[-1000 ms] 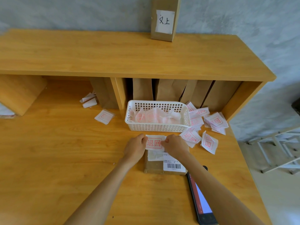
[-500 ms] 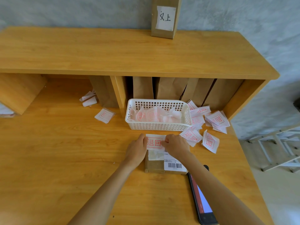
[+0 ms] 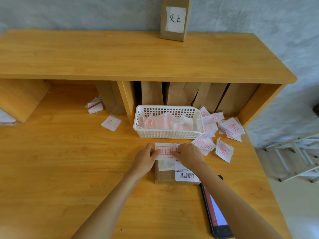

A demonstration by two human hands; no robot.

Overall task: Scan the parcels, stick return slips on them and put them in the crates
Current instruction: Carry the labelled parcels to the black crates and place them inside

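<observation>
Head view shows your left hand [image 3: 145,156] and right hand [image 3: 188,152] pinching the return slip [image 3: 164,151] by its ends, likely to keep it flat over the parcel [image 3: 166,175] lying on the desk [image 3: 69,161].

The basket [image 3: 168,133] and loose slips [image 3: 223,150] crowd the desk [image 3: 60,169] ahead and right. A phone [image 3: 215,216] lies near right; the left is open.

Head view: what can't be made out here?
- Parcel: far end hidden by both hands and the return slip.
- Left hand, right hand: fingertips hidden underneath, grip detail unclear.
- Barcode label: print too small to read.
- Phone: partly covered by the right forearm.
- Basket: slips inside blurred.
</observation>
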